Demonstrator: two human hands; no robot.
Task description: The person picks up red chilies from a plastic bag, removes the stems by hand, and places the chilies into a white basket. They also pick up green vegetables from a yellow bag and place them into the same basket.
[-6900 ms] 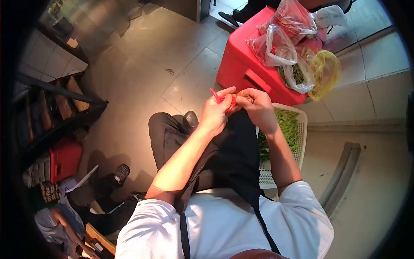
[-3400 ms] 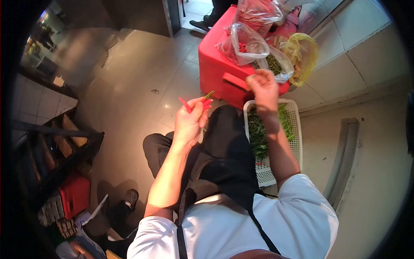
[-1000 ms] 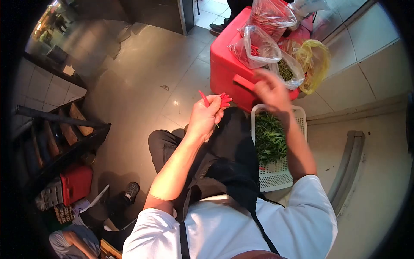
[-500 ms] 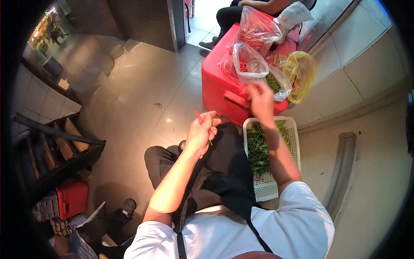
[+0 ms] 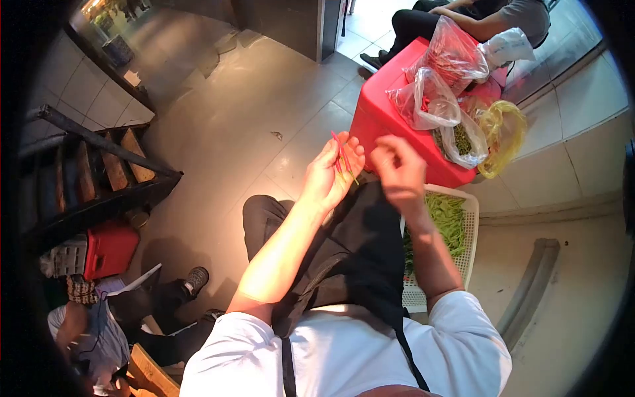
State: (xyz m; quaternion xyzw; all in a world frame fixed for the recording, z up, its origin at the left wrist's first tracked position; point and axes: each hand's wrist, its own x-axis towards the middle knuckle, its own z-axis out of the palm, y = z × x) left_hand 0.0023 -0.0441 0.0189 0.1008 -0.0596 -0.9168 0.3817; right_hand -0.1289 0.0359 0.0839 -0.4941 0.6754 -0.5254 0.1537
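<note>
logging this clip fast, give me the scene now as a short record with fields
left hand: left hand palm up and open, slim red chillies lying across it
right hand: right hand raised beside it, fingers curled, blurred; cannot tell if it holds anything
basket: white basket with leafy greens, partly hidden by the right forearm
box: red box bearing clear bags and a yellow bag
people: one seated beyond the box, another at lower left
</note>
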